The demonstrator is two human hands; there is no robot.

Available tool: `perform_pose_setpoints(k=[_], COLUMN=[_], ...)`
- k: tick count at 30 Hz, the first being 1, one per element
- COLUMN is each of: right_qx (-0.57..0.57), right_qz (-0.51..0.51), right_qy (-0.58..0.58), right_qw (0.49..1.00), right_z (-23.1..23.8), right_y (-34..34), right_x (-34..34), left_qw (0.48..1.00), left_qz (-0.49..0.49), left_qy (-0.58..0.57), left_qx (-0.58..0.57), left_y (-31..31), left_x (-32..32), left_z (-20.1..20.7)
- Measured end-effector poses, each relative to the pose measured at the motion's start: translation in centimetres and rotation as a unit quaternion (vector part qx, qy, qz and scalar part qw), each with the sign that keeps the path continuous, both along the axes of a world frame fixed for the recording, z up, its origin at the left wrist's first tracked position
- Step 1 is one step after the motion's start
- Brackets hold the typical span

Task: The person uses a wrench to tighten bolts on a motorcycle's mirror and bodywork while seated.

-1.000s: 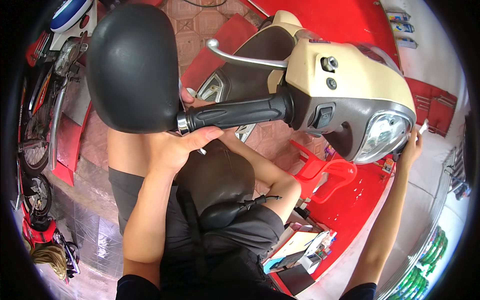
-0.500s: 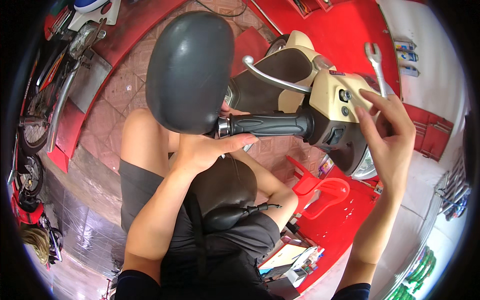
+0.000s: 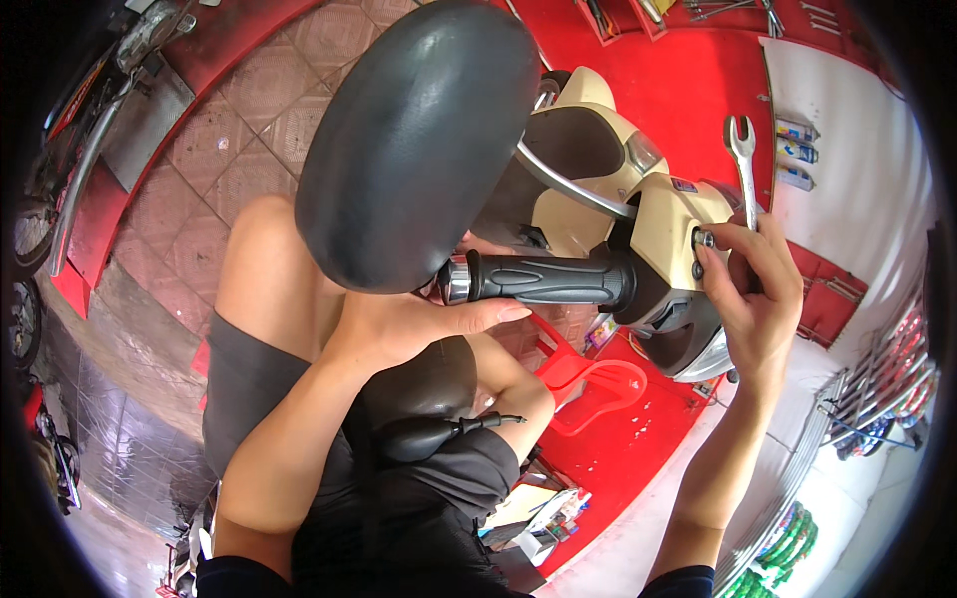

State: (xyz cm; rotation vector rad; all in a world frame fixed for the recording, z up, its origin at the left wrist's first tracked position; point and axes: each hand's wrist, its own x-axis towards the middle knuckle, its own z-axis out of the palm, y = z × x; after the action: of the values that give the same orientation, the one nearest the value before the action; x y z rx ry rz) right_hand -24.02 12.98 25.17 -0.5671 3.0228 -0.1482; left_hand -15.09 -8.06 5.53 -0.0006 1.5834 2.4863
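A cream scooter's handlebar (image 3: pixel 653 224) is before me, with a black rubber grip (image 3: pixel 548 280) and a silver brake lever (image 3: pixel 568 181). My left hand (image 3: pixel 409 327) curls about the grip's outer end, its thumb stretched along the near side. A large black rear-view mirror (image 3: pixel 414 149) hides part of its fingers; I cannot make out the mirror's stem. My right hand (image 3: pixel 755 299) carries an open-end wrench (image 3: pixel 743 164), jaws upward. Its thumb and forefinger pinch at a small silver nut (image 3: pixel 706 238) on the handlebar cover. A second black mirror (image 3: pixel 414 439) with its stem lies on my lap.
A red plastic chair (image 3: pixel 593 384) stands beyond my knee on the right. Spray cans (image 3: pixel 797 151) line the white board at right. Another motorcycle (image 3: pixel 85 149) stands at the far left beside a red ledge. Boxes (image 3: pixel 533 518) lie at lower right.
My right thumb and forefinger have closed onto the silver nut, with the wrench still in that hand. The large mirror appears more tilted to the right. The whole view has shifted.
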Motion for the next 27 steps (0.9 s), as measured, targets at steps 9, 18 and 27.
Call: perform_pose_setpoints(k=[9, 18, 27], right_qx=[-0.021, 0.012, -0.166], right_qz=[0.007, 0.012, -0.048], right_qy=[-0.024, 0.020, -0.027], right_qw=[0.999, 1.000, 0.985], right_z=[-0.4, -0.9, -0.6], right_y=[0.3, 0.3, 0.9], right_x=[-0.2, 0.4, 0.2], left_qw=[0.999, 0.995, 0.995], left_qz=[-0.019, -0.031, -0.060], left_qy=[-0.039, -0.079, -0.083], left_qx=[0.031, 0.057, -0.007], left_y=[0.2, 0.5, 0.4], left_x=[-0.1, 0.2, 0.6], left_z=[-0.4, -0.7, -1.4])
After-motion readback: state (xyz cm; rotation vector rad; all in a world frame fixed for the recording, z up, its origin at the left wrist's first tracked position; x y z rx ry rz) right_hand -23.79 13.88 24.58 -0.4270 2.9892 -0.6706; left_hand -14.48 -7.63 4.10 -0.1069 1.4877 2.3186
